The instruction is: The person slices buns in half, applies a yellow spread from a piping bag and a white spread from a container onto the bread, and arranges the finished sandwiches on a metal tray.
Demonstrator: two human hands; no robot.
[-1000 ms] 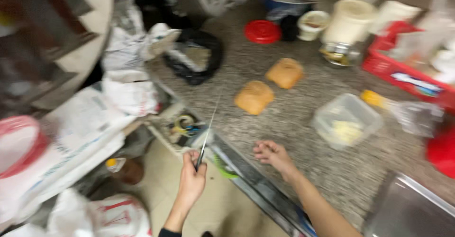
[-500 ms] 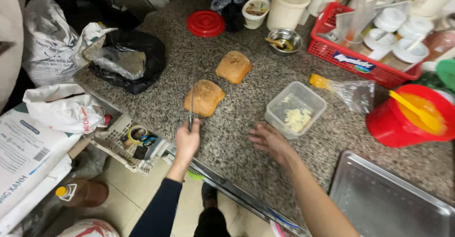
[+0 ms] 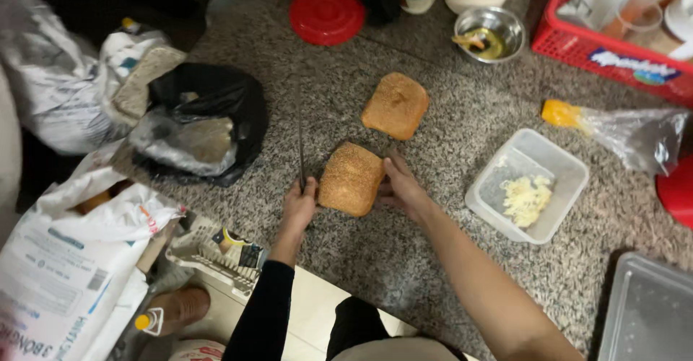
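Left hand [image 3: 299,203] near the counter's front edge, fist closed on a knife [image 3: 301,141], blade pointing away along the granite counter [image 3: 404,260]. Right hand [image 3: 401,185] open, fingers pressed against the right side of the near sesame bun [image 3: 351,178], which sits between both hands. Second bun [image 3: 395,105] just beyond. Plastic tub [image 3: 527,186] to the right. Red lid [image 3: 327,14] and steel bowl [image 3: 491,33] at the far edge.
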